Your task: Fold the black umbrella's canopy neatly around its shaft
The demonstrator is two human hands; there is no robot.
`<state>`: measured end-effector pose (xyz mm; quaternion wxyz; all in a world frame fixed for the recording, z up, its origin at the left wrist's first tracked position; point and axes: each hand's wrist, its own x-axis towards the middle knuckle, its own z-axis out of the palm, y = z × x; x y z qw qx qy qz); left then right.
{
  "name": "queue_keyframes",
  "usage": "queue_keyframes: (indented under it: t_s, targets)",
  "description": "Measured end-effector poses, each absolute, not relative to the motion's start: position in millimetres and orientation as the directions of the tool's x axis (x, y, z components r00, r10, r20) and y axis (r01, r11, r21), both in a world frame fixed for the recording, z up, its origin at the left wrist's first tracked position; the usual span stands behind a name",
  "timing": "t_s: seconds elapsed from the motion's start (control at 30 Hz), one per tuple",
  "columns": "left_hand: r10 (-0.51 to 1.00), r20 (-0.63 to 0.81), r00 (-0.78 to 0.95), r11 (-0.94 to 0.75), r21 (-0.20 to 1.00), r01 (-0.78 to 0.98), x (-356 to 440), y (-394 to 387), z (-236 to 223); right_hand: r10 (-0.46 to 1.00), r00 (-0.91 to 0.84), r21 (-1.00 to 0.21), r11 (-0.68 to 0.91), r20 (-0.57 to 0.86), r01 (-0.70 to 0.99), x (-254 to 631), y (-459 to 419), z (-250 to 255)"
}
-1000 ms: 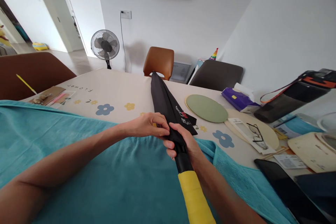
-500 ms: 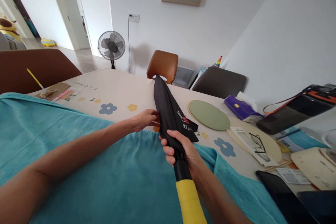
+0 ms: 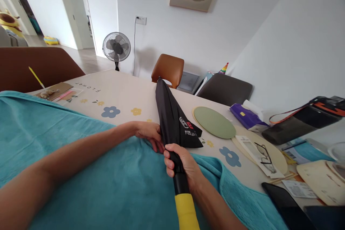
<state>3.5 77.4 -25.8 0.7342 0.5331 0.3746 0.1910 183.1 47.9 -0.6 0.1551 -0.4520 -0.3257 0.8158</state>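
Note:
A black umbrella (image 3: 168,118), its canopy folded in loose pleats, points away from me over the table, with a loose flap bearing a white and red logo on its right. My right hand (image 3: 182,161) is closed around the narrow end of the canopy, just above the black collar and the yellow-wrapped handle (image 3: 186,210). At the canopy's left edge, my left hand (image 3: 149,134) has its fingers bent down and closed against the fabric; some fingertips are hidden behind the umbrella. Below both hands lies a teal towel (image 3: 113,187).
The table (image 3: 118,86) has a flower print. On its right are a green round mat (image 3: 214,122), a purple tissue pack (image 3: 246,116), glasses (image 3: 264,154), a dark bottle (image 3: 302,122) and a black phone (image 3: 288,203). Chairs and a fan (image 3: 116,46) stand beyond.
My left hand has slid down the canopy's left edge towards my right hand. The handle end has shifted slightly left, and my right hand still grips the umbrella.

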Motion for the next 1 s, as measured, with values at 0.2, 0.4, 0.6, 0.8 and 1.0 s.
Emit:
queue_keyframes:
  t_s: [0.2,0.4,0.6,0.8,1.0]
  targets:
    - [0.911,-0.236,0.337,0.119,0.935,0.333,-27,84,3,0.629,-0.533,-0.746,-0.665,-0.565,0.006,180,51,-21]
    - [0.976,0.168,0.138,-0.211,0.884,0.418,18,88,19,0.621,-0.558,-0.746,-0.666,-0.551,-0.005,180,52,-25]
    - [0.877,0.203,0.436,-0.480,0.396,0.783,86,134,16,0.651,-0.563,-0.761,-0.646,-0.510,-0.057,182,52,-28]
    - [0.855,-0.087,0.512,-0.492,0.179,0.852,125,165,-4,0.639,-0.619,-0.764,-0.638,-0.457,-0.095,184,51,-28]
    - [0.897,0.049,0.440,-0.442,0.049,0.896,133,162,6,0.640,-0.653,-0.762,-0.631,-0.404,-0.147,186,50,-28]
